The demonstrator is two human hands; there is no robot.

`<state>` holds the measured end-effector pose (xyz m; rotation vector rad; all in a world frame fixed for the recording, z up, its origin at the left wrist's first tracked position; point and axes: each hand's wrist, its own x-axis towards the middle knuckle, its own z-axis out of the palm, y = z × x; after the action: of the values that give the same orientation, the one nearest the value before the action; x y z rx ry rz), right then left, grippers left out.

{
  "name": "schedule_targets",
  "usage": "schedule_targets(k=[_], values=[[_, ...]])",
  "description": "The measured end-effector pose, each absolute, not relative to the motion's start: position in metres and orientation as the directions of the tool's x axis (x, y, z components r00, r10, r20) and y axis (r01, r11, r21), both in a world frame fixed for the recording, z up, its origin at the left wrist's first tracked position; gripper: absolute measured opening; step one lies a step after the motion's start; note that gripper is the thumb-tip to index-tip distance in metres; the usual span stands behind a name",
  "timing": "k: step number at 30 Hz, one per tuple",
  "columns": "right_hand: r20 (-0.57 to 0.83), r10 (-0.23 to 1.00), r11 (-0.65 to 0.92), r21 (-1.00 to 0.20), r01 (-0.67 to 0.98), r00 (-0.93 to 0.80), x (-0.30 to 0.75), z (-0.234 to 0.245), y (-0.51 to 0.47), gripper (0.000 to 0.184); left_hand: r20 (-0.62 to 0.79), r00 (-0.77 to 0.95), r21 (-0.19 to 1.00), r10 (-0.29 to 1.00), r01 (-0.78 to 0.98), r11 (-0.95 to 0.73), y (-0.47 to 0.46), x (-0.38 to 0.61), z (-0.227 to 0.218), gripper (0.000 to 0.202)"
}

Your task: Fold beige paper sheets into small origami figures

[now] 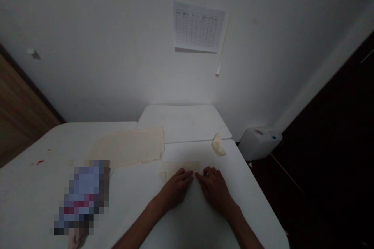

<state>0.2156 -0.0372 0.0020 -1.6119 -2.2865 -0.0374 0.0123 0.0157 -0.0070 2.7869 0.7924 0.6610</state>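
Note:
A small thin cream sheet (pixel 182 166), pastry or paper, I cannot tell which, lies flat on the white table. My left hand (pixel 177 188) rests at its near edge, fingers curled and closed with thumb and forefinger at the edge. Close beside it, my right hand (pixel 215 190) is closed in the same way, its fingertips almost meeting the left ones. The near edge of the sheet is partly hidden under the fingers. To the right rests a folded cream piece (pixel 218 145). On the left lies a flat stack of larger cream sheets (pixel 137 146).
A blurred-out blue and red item (pixel 84 192) lies on the left of the white table (pixel 131 210), near red specks (pixel 40 162). A printed chart (pixel 199 27) hangs on the wall. A white plastic jerrycan (pixel 260 142) stands on the floor beyond the right edge.

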Motion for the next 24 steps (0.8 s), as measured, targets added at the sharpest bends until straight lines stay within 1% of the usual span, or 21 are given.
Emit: schedule_targets(k=[3,7,12,17,20,24], values=[[0.278,0.909,0.365,-0.176,0.914,-0.309,0.2154,0.0039,-0.037,0.045,0.356,0.767,0.257,0.534,0.469,-0.845,0.0154,0.0125,-0.0074,0.033],[0.273,0.912,0.364,-0.191,0.911,-0.307,0.2153,0.0044,-0.0366,0.047,0.341,0.785,0.22,0.517,0.468,-0.856,0.0151,0.0124,-0.0073,0.036],[0.27,0.913,0.364,-0.206,0.908,-0.305,0.2153,0.0025,-0.0376,0.048,0.339,0.784,0.227,0.52,0.469,-0.854,0.0141,0.013,-0.0065,0.034],[0.247,0.911,0.386,-0.221,0.896,-0.332,0.2146,0.0014,-0.0379,0.051,0.343,0.779,0.222,0.524,0.475,-0.852,0.0156,0.0135,-0.0108,0.038],[0.233,0.925,0.351,-0.223,0.91,-0.3,0.2138,0.0024,-0.038,0.049,0.343,0.78,0.222,0.524,0.474,-0.852,0.0167,0.0132,-0.0137,0.037],[0.229,0.948,0.275,-0.229,0.934,-0.223,0.2139,0.0046,-0.0388,0.045,0.333,0.786,0.223,0.521,0.471,-0.853,0.0112,0.0119,-0.0128,0.032]])
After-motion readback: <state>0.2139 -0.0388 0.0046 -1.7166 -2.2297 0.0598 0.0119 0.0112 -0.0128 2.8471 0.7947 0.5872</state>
